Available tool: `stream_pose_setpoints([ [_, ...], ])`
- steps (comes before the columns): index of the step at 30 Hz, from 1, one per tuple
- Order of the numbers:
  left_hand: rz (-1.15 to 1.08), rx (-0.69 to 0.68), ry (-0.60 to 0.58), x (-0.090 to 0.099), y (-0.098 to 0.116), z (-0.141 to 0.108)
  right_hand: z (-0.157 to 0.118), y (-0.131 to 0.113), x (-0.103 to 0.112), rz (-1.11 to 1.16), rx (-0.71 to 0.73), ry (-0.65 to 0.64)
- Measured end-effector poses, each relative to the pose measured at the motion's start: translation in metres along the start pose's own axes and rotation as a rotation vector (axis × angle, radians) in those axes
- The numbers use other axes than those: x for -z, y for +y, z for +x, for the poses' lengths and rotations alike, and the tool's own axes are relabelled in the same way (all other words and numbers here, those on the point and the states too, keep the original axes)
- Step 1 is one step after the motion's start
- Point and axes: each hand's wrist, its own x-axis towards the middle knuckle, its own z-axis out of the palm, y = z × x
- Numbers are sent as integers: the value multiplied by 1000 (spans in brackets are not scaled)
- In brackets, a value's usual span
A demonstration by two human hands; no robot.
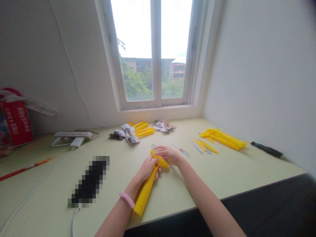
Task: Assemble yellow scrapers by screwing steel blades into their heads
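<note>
A yellow plastic scraper (pixel 145 194) lies aslant over the table's front part, its wide head away from me and its hollow handle end towards me. My left hand (pixel 148 168) is closed round its neck, just below the head. Bent fingers of my right hand (pixel 170 154) grip the head from above, where a strip of grey blade shows along the edge. What the right fingertips press on is partly hidden. Just beyond the head lie several small metal parts (pixel 153 145), too small to name. A thin screwdriver (pixel 180 149) rests to the right of my right hand.
At the back lie yellow handles (pixel 144 129) with torn wrappers (pixel 132 136). To the right are more yellow scrapers (pixel 227 139), loose yellow pieces with blades (pixel 198 146) and a long black-handled tool (pixel 268 149). A blurred-out dark object (pixel 90 181), cables and a power strip (pixel 72 135) occupy the left.
</note>
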Motion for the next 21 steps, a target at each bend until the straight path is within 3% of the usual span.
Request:
stream_pose_setpoints([
  [3,-11,1,23,0,0,1,4,3,3,-18,37,23],
  [5,-16,15,52,0,1,1,9,5,6,-78,77,109],
  [9,-32,27,240,4,4,4,19,13,16,-483,267,510],
  [11,-38,9,384,8,4,6,24,18,21,-649,318,628],
  [14,-31,13,522,13,5,7,30,23,23,-795,264,685],
  [21,-11,8,496,13,2,8,41,19,9,-1044,257,696],
])
